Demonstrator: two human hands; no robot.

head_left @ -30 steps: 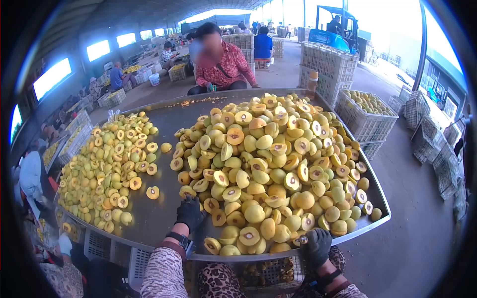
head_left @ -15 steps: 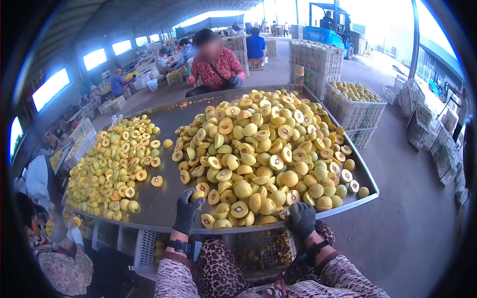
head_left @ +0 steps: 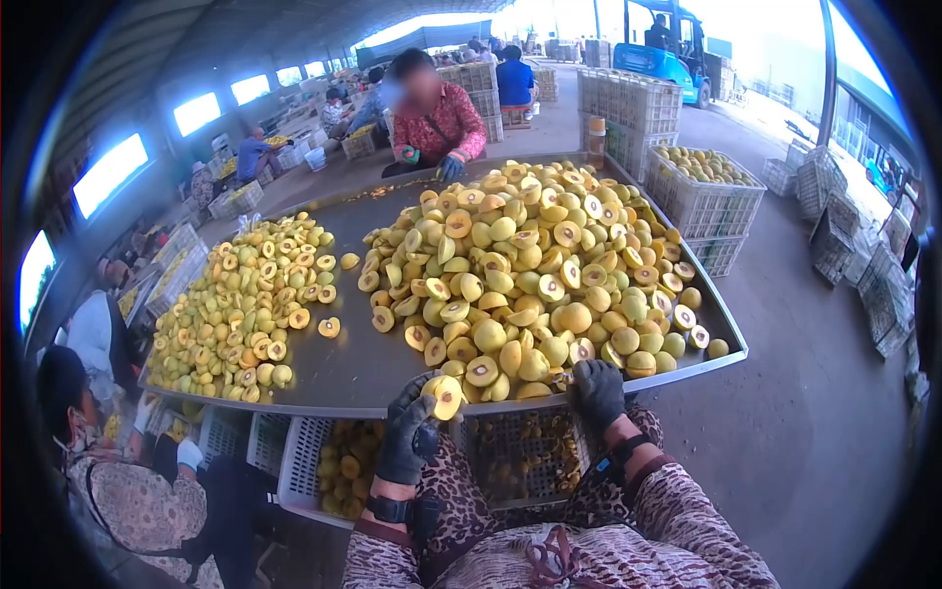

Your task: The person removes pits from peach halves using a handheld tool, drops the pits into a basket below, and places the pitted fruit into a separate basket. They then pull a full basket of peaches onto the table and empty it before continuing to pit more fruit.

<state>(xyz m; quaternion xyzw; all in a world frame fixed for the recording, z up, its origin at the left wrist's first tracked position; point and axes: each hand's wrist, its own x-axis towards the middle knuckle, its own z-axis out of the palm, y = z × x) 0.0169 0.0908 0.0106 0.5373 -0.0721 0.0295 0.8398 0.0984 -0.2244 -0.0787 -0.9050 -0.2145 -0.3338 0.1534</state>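
My left hand [head_left: 410, 437], in a black glove, is lifted just off the near edge of the surface [head_left: 363, 365], fingers wrapped around a halved fruit [head_left: 444, 397]. The cut face points up and away from me, yellow flesh with a dark stone hollow in the middle. That half sits right over the rim, just in front of the big pile [head_left: 530, 265].

My right hand [head_left: 596, 391], gloved too, is down on the near rim at the foot of that pile, fingers curled and touching the nearest halves. I cannot tell whether it is gripping anything; the fingertips are buried among the fruit.

The big pile fills the right half of the metal surface, a heap of halves, some cut side up, some skin up. Well apart to the left lies a smaller pile [head_left: 240, 304], flatter, with bare metal between the two.

Below the edge, between my knees, there's a slotted crate [head_left: 510, 459] with fruit pieces inside, and just to its left a white crate [head_left: 319, 461] holding more yellow fruit.

Across the surface a person in a red patterned top [head_left: 444, 116] leans in at the far rim, gloved hands low. Off to the right stands a crate of whole fruit [head_left: 702, 187]. At my lower left another person [head_left: 123, 496] sits close to the surface's corner.
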